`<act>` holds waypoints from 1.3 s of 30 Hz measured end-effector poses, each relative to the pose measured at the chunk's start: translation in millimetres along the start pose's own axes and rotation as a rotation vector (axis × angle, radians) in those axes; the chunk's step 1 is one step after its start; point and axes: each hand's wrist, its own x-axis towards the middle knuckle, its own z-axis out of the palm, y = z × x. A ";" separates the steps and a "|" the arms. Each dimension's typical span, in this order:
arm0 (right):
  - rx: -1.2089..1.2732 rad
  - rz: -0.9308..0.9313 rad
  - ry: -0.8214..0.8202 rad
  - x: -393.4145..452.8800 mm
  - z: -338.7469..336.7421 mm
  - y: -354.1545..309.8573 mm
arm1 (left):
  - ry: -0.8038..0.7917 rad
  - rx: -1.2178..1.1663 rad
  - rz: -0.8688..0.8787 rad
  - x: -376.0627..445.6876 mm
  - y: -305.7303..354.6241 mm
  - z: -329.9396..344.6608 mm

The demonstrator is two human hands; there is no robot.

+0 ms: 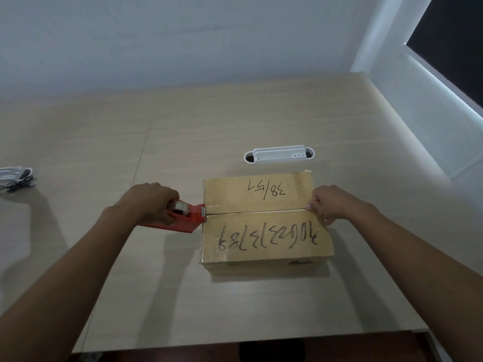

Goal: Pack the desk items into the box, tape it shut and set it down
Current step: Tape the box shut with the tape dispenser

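Observation:
A brown cardboard box (264,231) with black handwritten numbers lies on the desk, both top flaps folded down and meeting at a centre seam. My left hand (150,202) grips a red tape dispenser (184,218) whose blade end touches the box's left edge at the seam. A strip of clear tape (256,208) runs along the seam. My right hand (326,205) pinches the tape's end against the box's right edge.
The light wooden desk (183,142) meets a white wall at the back and a windowed wall on the right. A white cable grommet (279,154) sits just behind the box. A white device with black cables (15,178) lies at the far left edge.

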 end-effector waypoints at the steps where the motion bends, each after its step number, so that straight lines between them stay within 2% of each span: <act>1: 0.010 0.007 -0.004 0.3 -0.2 1.1 | -0.004 -0.009 -0.002 0.8 -0.7 1.5; 12: 0.057 0.013 -0.003 2.9 0.3 11.7 | 0.028 -0.027 0.005 4.4 -10.3 21.6; 30: 0.247 0.168 0.002 13.3 -0.3 23.1 | 0.034 -0.035 0.028 13.9 -13.5 30.9; 34: 0.275 0.170 0.128 6.3 8.6 30.4 | 0.040 -0.050 0.031 12.8 -14.7 33.0; 39: 0.215 0.020 0.500 1.2 34.3 43.7 | 0.028 -0.076 0.022 10.6 -14.5 34.7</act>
